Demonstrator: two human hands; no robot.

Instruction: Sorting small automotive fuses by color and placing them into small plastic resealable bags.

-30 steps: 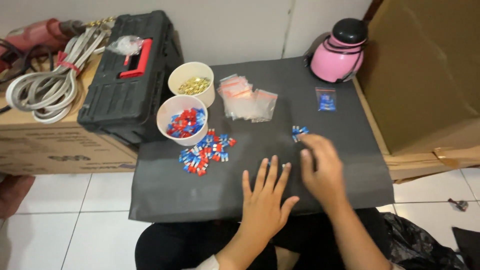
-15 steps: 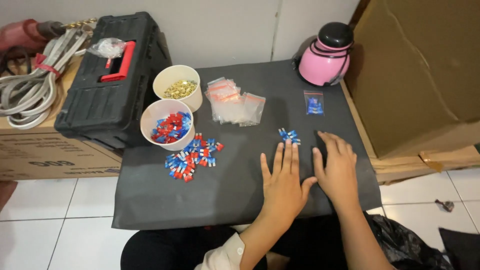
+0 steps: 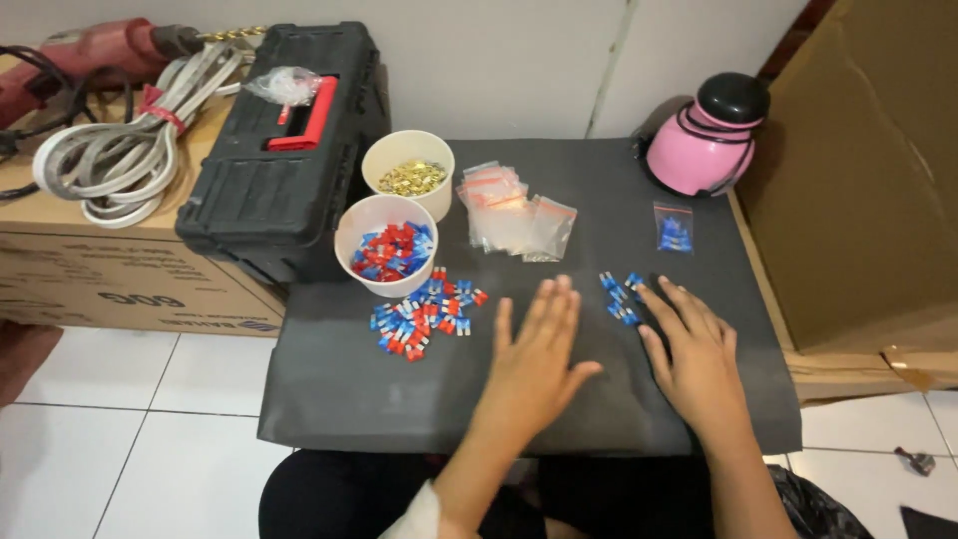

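**Small blue pieces under our right fingers, most of the pile not yet touched**

We see both our hands lying flat on the black mat (image 3: 329, 399). The left hand (image 3: 534, 364) rests palm down with the fingers spread and holds nothing. The right hand (image 3: 694, 354) is also open and flat; its fingertips touch a small group of blue connectors (image 3: 619, 297), which lies at 11 o'clock from this hand. No finger is closed around a piece.

At 10 o'clock from the left hand there is a loose pile of red and blue connectors (image 3: 424, 317) on the mat, just below a white cup (image 3: 387, 245) filled with the same mixed pieces. Behind it, at 12 o'clock from that cup, a second white cup (image 3: 409, 175) holds small brass-coloured parts. Near the middle of the mat lies a heap of empty small clear bags (image 3: 514, 215). At 12 o'clock from the right hand, near the pink bottle (image 3: 704, 140), lies one small bag with blue pieces inside (image 3: 675, 232).

In our judgement the work is at an early stage: only one bag looks filled, a few blue pieces are set apart, while the pile, the full cup and many empty bags are left. A black toolbox (image 3: 284, 150) stands at the mat's 10 o'clock corner.
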